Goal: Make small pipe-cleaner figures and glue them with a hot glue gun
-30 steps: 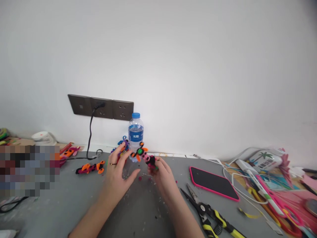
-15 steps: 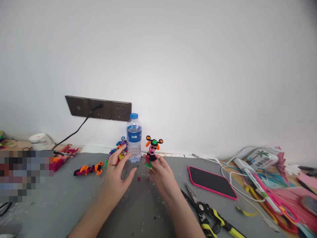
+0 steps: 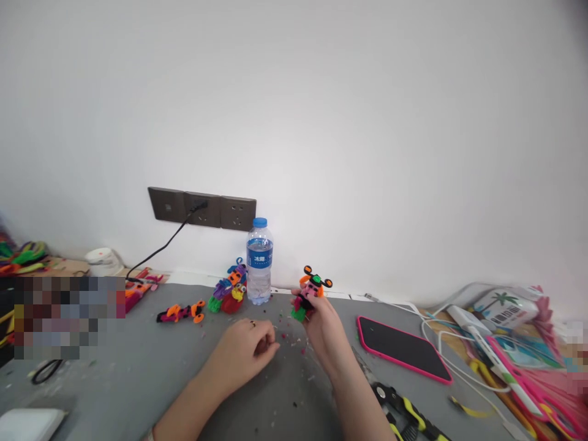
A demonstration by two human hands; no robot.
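My right hand (image 3: 324, 334) holds a small pipe-cleaner figure (image 3: 309, 295) upright above the grey table (image 3: 138, 380); it is pink and black with a green base and orange ears. My left hand (image 3: 245, 352) rests on the table with its fingers curled in, close to small scraps; whether it pinches one I cannot tell. A ring shows on one finger. A water bottle (image 3: 260, 262) with a blue cap stands just behind, against the wall.
Other pipe-cleaner figures lie left of the bottle (image 3: 228, 293) and further left (image 3: 180, 313). A pink-cased phone (image 3: 402, 349) lies to the right, yellow-handled cutters (image 3: 404, 413) near my right forearm. Cables, scissors and craft clutter fill the right edge. A wall socket strip (image 3: 202, 209) has a black cord.
My left hand has dropped from beside the figure to the table and curled its fingers. My right hand has carried the figure slightly right, now tilted. The view has shifted.
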